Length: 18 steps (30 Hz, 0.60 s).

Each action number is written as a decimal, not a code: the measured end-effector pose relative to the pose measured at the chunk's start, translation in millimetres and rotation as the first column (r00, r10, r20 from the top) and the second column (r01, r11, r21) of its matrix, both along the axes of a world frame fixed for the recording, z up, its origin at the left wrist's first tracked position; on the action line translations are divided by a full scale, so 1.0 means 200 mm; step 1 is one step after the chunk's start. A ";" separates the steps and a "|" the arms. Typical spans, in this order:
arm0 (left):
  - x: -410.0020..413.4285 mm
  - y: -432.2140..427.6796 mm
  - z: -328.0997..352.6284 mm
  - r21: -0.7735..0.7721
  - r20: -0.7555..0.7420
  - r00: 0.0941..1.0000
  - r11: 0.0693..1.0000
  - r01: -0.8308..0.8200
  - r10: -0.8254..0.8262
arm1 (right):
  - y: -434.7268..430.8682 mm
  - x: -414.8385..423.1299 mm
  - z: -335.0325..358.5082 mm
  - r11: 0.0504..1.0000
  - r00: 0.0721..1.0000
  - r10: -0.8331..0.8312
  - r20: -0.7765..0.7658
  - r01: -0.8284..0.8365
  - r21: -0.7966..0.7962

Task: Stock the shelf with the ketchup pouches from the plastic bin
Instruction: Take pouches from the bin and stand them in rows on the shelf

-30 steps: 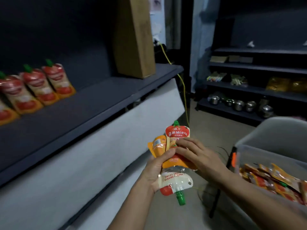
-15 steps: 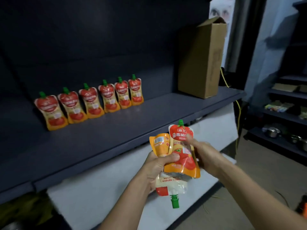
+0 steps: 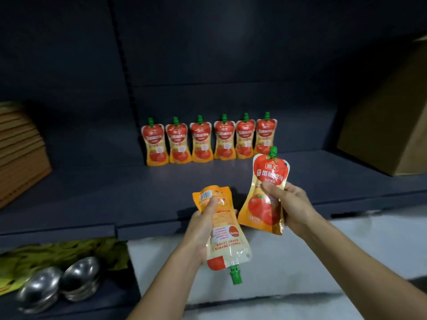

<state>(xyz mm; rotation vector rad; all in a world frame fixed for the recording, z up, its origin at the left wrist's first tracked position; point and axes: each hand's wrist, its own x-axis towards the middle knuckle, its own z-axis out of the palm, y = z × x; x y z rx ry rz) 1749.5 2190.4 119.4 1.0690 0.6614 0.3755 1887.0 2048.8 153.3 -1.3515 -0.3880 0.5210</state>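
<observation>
- Two ketchup pouches are in my hands in the head view, the only view I have. My right hand is closed around an upright pouch, thumb pressed on its printed front at the waist and fingers wrapped behind, green cap up.
- My left hand is clenched on a second pouch that hangs upside down, its green cap pointing at the floor and its back label facing me; the thumb pins it near the flat bottom seam.
- Six pouches already stand in a row at the back of the dark shelf, caps up, nearly touching one another. The held upright pouch sits in front of the row's right end, above the shelf's front edge.
- No plastic bin is visible here, so I cannot say how many pouches remain.
- Handling, as I judge it: these are soft film pouches with a liquid fill, light, glossy and likely a bit slick. They give under the thumb, so a hard squeeze would bulge them.
- Best hold looks like the narrow waist, or the stiff neck under the cap, keeping the gusseted base free to sit flat.
- A cardboard box stands at the shelf's right; steel bowls lie on the level below.
</observation>
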 end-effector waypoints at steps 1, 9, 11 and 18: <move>-0.01 0.06 0.01 -0.007 0.011 1.000 1.000 -0.025 0.025 | 0.07 0.02 0.00 1.000 0.999 -0.006 0.032 0.006 -0.003; 0.00 0.63 0.12 -0.004 -0.015 0.963 0.963 -0.268 0.268 | 0.70 0.11 -0.02 0.999 0.960 0.009 0.279 0.001 -0.033; 0.00 0.77 0.13 0.007 -0.007 0.958 0.958 -0.287 0.287 | 0.86 0.14 -0.03 0.999 0.951 0.018 0.309 -0.004 -0.045; 0.00 1.17 0.13 0.082 -0.002 0.954 0.951 -0.297 0.298 | 1.33 0.19 -0.03 0.999 0.951 0.025 0.309 -0.013 -0.041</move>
